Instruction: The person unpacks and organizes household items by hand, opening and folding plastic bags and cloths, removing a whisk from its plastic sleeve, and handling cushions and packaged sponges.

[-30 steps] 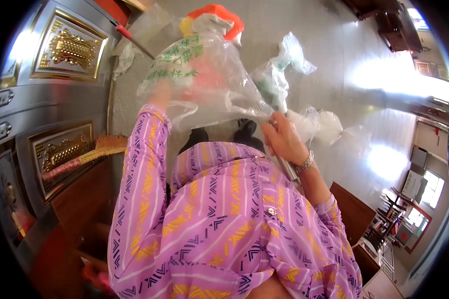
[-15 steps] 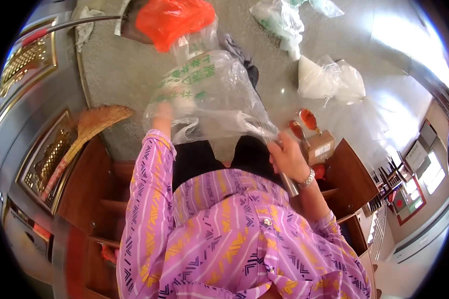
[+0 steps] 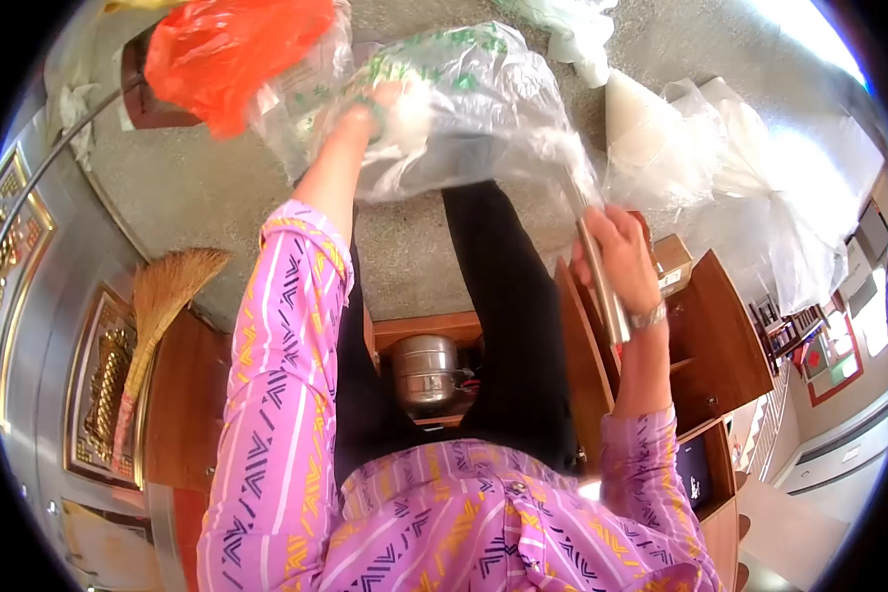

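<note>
Purple cloth with white stripes and navy and yellow marks makes up the person's shirt (image 3: 444, 493), nearest the camera, above black trousers (image 3: 508, 286). Between the legs, a round, shiny steel pot (image 3: 424, 370) stands low down. The right hand (image 3: 620, 255) has its fingers curled tight around a smooth, silvery metal rod (image 3: 610, 306), whose far end runs up to the plastic. The clear plastic bag with green printed characters (image 3: 483, 109) is in front of the person, above the floor and between both hands; it looks thin, glossy and crumpled, puffed out on top, with a loose lower edge. The left hand (image 3: 390, 107) shows blurred through this film, so I cannot tell whether its fingers are together or apart. Farther out, a bright orange-red plastic bag (image 3: 232, 59) is beyond the left hand, and whitish translucent bags (image 3: 661, 143) lie on the grey floor (image 3: 207, 202) to the right.
</note>
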A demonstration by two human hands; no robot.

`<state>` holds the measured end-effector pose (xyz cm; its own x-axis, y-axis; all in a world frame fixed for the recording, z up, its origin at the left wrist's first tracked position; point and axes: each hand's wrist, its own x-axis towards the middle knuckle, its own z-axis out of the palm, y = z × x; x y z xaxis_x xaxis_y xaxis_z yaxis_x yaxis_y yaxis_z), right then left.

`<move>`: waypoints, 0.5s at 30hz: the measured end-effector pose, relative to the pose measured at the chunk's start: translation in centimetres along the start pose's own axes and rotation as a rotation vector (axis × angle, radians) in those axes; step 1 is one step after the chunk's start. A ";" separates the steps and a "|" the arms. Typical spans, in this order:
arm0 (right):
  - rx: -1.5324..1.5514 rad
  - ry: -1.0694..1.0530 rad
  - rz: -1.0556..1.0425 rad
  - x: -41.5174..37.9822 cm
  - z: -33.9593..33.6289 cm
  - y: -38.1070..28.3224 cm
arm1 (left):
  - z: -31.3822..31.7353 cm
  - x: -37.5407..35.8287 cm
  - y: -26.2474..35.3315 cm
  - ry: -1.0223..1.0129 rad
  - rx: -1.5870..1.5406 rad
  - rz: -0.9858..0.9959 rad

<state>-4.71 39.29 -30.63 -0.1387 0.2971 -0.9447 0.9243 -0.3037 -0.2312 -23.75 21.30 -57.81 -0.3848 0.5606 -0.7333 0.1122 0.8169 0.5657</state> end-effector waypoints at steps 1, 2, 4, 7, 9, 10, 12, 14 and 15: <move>-0.014 -0.024 0.019 1.0 -0.3 -0.2 | 0.2 1.3 0.6 0.006 0.037 0.003; 0.028 -0.051 0.043 2.7 -0.7 0.2 | 0.7 2.7 0.9 0.006 0.071 0.004; 0.076 -0.084 0.071 5.4 -1.1 1.0 | 1.8 4.7 1.3 0.004 0.115 -0.003; 0.199 -0.116 0.142 8.0 -0.6 1.8 | 3.4 6.3 1.0 -0.021 0.150 -0.012; 0.238 -0.092 0.124 8.0 0.4 2.2 | 4.1 6.4 0.8 -0.035 0.154 -0.016; 0.250 -0.095 0.122 8.6 0.8 2.5 | 4.5 6.7 0.6 -0.044 0.151 -0.018; 0.275 -0.102 0.125 9.8 1.4 3.5 | 5.5 7.3 0.1 -0.060 0.148 -0.012; 0.337 -0.107 0.120 10.4 2.3 4.4 | 6.2 8.0 0.0 -0.072 0.137 0.004; 0.346 -0.095 0.130 9.6 2.7 4.6 | 6.3 7.7 0.2 -0.076 0.132 0.017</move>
<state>-2.75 38.29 -41.39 -0.0758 0.1553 -0.9850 0.7637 -0.6261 -0.1574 -20.88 26.67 -65.71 -0.3116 0.5787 -0.7537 0.2392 0.8154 0.5271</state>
